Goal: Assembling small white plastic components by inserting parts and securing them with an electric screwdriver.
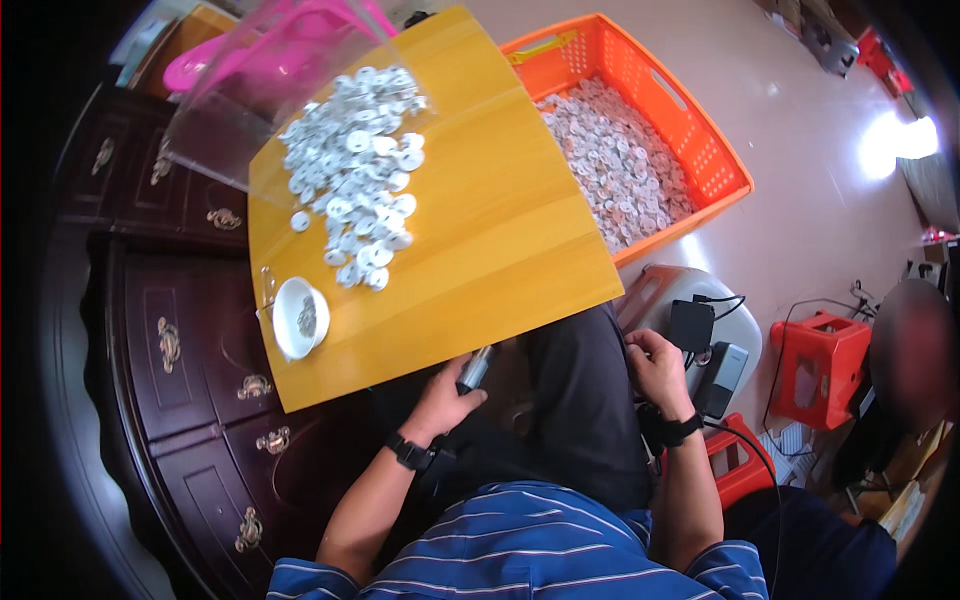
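Observation:
My left hand (445,400) is closed around a short grey metallic cylinder (477,368), possibly a tool handle, just under the near edge of the yellow tabletop (500,220). Beside my right thigh, next to a pale stool, my right hand (660,372) has its fingers curled together; whatever they may pinch cannot be made out. White round plastic pieces with center holes (360,180) lie in a loose pile on the tabletop's left half. Near its left corner stands a white bowl (290,340) with small metal bits inside.
An orange crate (715,170) full of similar pieces stands beyond the tabletop. Black and grey boxes (722,378) with cables rest on the pale stool (745,330). Dark wooden drawers (180,300) line the left. Red stools (820,370) and another person are at right.

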